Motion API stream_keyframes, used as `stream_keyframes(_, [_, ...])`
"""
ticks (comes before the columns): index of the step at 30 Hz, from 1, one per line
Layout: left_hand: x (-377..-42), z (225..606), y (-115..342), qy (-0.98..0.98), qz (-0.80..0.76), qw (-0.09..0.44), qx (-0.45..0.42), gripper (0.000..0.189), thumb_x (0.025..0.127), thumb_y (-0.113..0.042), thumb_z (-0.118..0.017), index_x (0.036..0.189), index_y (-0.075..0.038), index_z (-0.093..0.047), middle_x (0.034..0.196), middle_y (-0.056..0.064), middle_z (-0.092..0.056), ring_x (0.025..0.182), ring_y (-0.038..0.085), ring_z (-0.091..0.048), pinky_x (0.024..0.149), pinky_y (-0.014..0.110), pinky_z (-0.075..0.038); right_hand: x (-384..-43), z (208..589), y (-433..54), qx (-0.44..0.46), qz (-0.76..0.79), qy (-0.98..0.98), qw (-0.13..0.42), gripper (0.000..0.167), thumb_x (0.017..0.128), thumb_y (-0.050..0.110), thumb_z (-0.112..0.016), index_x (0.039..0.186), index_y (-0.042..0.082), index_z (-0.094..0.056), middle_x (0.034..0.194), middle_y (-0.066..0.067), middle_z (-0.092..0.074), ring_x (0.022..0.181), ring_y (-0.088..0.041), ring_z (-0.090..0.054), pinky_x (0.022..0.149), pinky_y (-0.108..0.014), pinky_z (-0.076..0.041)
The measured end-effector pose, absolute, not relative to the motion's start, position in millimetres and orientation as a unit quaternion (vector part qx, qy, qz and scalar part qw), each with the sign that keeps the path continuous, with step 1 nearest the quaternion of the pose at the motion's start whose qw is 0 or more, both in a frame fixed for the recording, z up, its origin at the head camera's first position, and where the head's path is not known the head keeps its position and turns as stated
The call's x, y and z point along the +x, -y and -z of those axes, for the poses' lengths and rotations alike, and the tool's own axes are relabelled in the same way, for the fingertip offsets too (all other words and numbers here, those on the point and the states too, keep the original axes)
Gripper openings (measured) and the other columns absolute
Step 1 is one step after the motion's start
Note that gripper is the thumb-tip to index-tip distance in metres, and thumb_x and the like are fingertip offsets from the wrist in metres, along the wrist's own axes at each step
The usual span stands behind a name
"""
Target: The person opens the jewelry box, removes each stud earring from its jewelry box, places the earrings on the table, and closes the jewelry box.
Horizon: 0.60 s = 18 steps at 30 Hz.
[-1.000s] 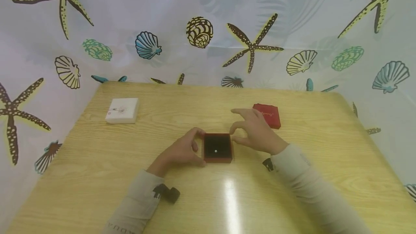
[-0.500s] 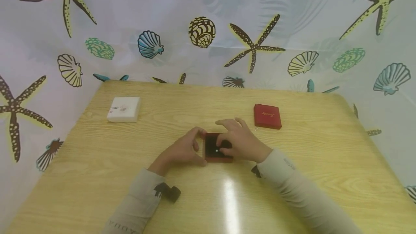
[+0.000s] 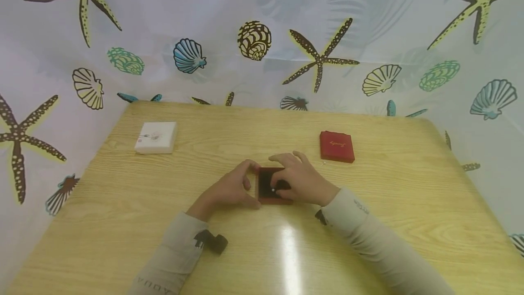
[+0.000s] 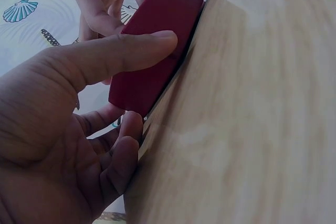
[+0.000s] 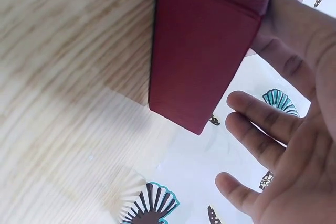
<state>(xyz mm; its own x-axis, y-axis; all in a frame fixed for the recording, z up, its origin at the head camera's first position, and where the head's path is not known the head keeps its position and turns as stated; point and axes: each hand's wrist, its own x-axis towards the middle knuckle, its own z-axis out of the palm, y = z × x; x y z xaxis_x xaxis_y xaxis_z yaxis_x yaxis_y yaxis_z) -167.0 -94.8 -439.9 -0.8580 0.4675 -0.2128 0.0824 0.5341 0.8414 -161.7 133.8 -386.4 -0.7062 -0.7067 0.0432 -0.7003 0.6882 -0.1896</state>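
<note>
An uncovered red jewelry box (image 3: 274,201) with a black lining stands on the table in front of me. My left hand (image 3: 232,188) grips its left side, the thumb along the near wall and the index finger at the far corner. In the left wrist view that thumb lies across the box's red side (image 4: 157,14). A small white pearl-like stud (image 3: 273,190) shows on the lining. My right hand (image 3: 300,180) reaches over the box from the right, thumb and index finger pinching the stud, other fingers spread. The right wrist view shows the box's end wall (image 5: 197,51), with these fingertips hidden.
Behind my right hand lies a red lid (image 3: 337,146) with gold lettering, a tiny shiny piece (image 3: 324,163) beside it. A white box (image 3: 156,137) with a flower print sits at the back left of the wooden table (image 3: 229,135). A shell-patterned cloth (image 3: 221,12) hangs behind.
My right hand has moved left from beside the box to over it, its thumb and index finger closing at the stud. The left hand keeps its hold on the box.
</note>
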Motion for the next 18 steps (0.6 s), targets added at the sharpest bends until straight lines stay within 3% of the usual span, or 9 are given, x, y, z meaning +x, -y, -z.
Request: stream_keyframes(18, [-166.8, 439.3, 94.9, -0.854, -0.445, 0.205, 0.172, 0.088, 0.065, -0.018, -0.094, 0.138, -0.017, -0.045, 0.14, 0.002, -0.053, 0.096, 0.02, -0.054, 0.078, 0.031, -0.047, -161.9, 389.3, -128.1, -0.387, 0.084, -0.918, 0.032, 0.011, 0.082, 0.027, -0.081, 0.09, 0.022, -0.075, 0.142, -0.013, -0.056, 0.136, -0.03, -0.049, 0.112, -0.066, -0.032])
